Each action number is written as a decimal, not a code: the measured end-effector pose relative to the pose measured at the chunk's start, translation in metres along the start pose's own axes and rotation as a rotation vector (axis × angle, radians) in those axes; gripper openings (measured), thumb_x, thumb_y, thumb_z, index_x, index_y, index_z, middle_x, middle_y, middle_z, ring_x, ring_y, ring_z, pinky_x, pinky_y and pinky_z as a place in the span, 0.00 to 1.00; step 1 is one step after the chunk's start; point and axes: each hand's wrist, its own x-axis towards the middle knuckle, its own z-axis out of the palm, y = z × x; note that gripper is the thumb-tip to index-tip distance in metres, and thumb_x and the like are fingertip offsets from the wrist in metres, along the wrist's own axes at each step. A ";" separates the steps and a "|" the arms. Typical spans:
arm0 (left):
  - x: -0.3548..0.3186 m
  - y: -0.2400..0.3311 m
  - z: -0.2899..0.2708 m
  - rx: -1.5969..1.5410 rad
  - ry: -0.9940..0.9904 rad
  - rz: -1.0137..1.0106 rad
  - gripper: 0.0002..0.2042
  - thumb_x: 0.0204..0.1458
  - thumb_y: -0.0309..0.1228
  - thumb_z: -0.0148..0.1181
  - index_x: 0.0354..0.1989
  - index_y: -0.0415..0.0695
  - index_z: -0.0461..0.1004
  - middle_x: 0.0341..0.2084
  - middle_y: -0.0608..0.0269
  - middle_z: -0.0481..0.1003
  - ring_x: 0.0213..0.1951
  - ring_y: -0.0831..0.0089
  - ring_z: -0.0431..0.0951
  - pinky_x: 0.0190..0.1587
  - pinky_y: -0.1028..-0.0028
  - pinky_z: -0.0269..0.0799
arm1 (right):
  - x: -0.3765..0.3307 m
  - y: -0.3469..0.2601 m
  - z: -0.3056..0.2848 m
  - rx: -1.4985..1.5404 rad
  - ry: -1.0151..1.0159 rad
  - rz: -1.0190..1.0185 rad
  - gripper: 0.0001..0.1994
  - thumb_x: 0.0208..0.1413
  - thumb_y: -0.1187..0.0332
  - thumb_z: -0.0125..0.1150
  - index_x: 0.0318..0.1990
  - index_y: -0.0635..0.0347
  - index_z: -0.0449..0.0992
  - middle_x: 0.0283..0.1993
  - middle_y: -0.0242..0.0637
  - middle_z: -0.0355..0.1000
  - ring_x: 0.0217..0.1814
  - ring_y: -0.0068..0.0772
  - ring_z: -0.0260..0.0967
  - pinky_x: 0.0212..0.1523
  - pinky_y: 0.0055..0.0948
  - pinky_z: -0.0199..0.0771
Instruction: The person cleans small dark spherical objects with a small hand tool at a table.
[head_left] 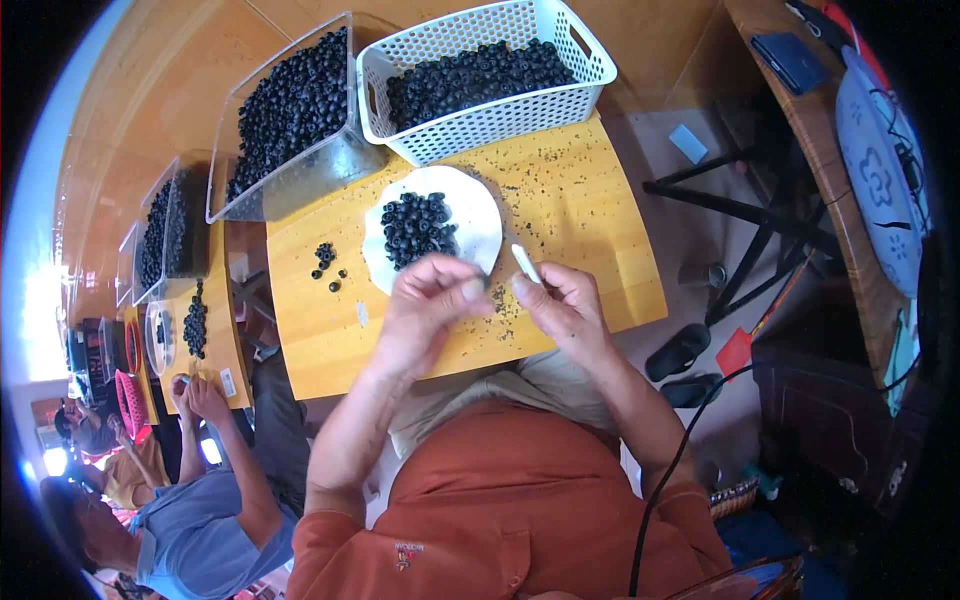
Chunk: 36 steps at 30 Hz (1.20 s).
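My left hand (430, 305) is closed in a pinch over the near edge of a white scalloped plate (481, 215). A small dark round piece shows at its fingertips, slightly blurred. My right hand (570, 310) is wrapped around a slim white stick-like tool (525, 263), whose pale end points up and away from me; the part inside the fingers is hidden. On the plate lies a heap of small black round pieces (415, 228), some with a hole or pit showing. The two hands are apart, just above the yellow wooden table (590, 220).
A white perforated basket (480, 115) and a clear plastic bin (240, 200), both full of black pieces, stand at the far side. Loose black pieces (323, 260) lie left of the plate. Dark crumbs dot the table. Another person (215, 510) works at the left; a black cable (665, 470) hangs near my right arm.
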 end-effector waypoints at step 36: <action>0.058 0.035 -0.020 1.351 -0.107 0.564 0.08 0.48 0.16 0.61 0.36 0.37 0.79 0.35 0.54 0.78 0.34 0.58 0.81 0.38 0.70 0.77 | -0.010 0.016 -0.016 -0.107 0.136 -0.030 0.10 0.62 0.65 0.61 0.36 0.66 0.77 0.22 0.18 0.62 0.24 0.09 0.52 0.22 0.17 0.51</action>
